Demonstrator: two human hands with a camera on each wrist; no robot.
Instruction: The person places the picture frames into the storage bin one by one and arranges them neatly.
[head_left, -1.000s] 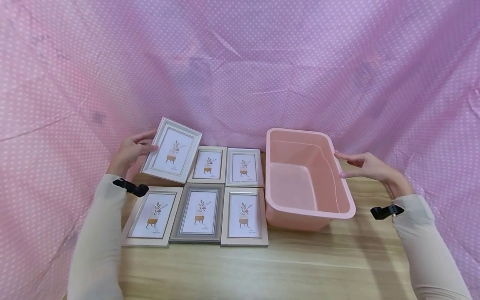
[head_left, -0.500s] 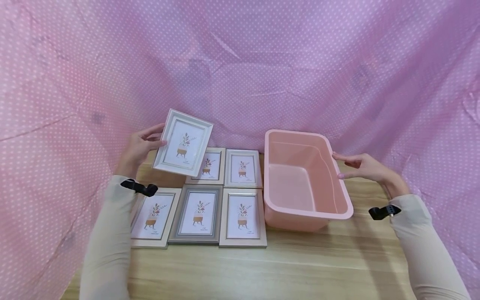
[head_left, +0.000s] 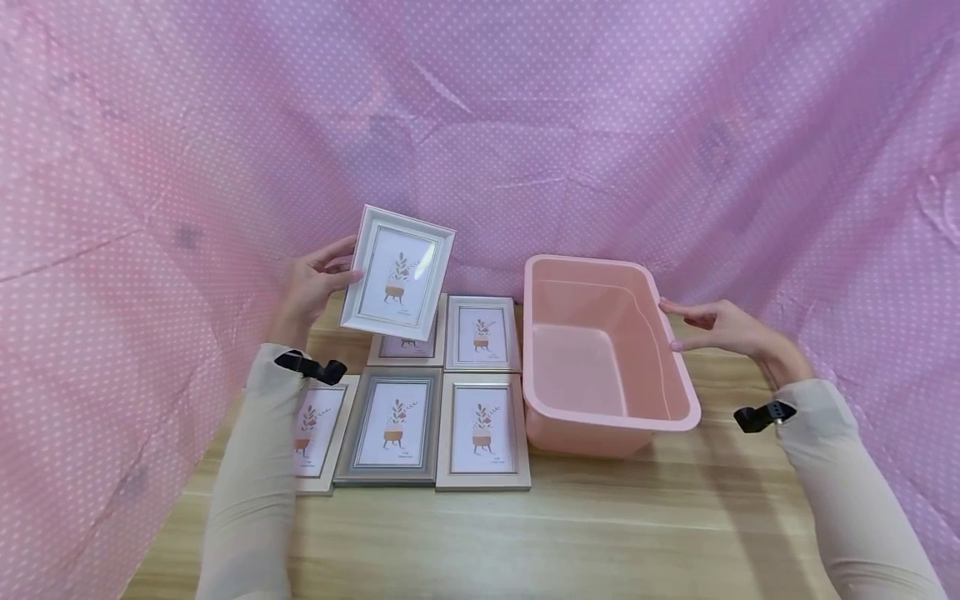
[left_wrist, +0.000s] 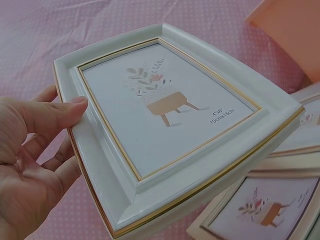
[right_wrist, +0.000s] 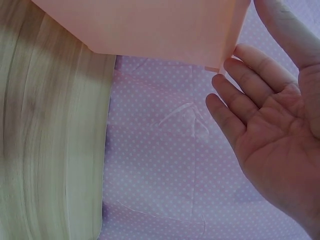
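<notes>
In the head view my left hand (head_left: 311,283) holds a white picture frame (head_left: 398,273) by its left edge, raised and tilted above the back row of frames. The left wrist view shows the thumb on the front border of this white picture frame (left_wrist: 165,200) and the other fingers behind it. A pink plastic tub (head_left: 611,421) stands on the right. My right hand (head_left: 723,327) touches the tub's right rim with thumb and index finger. Seen from the right wrist, the fingers of this hand (right_wrist: 280,135) are nearly straight beside the tub's lip.
Several picture frames lie face up in two rows left of the tub, among them a grey frame (head_left: 390,427), a cream frame (head_left: 483,431) and a white-bordered one (head_left: 482,333). Pink dotted cloth (head_left: 480,125) hangs behind the wooden table (head_left: 525,542).
My left hand has lifted the white picture frame and carried it to the right, now partly over the back-row frame beside it. The right hand stays at the tub's rim.
</notes>
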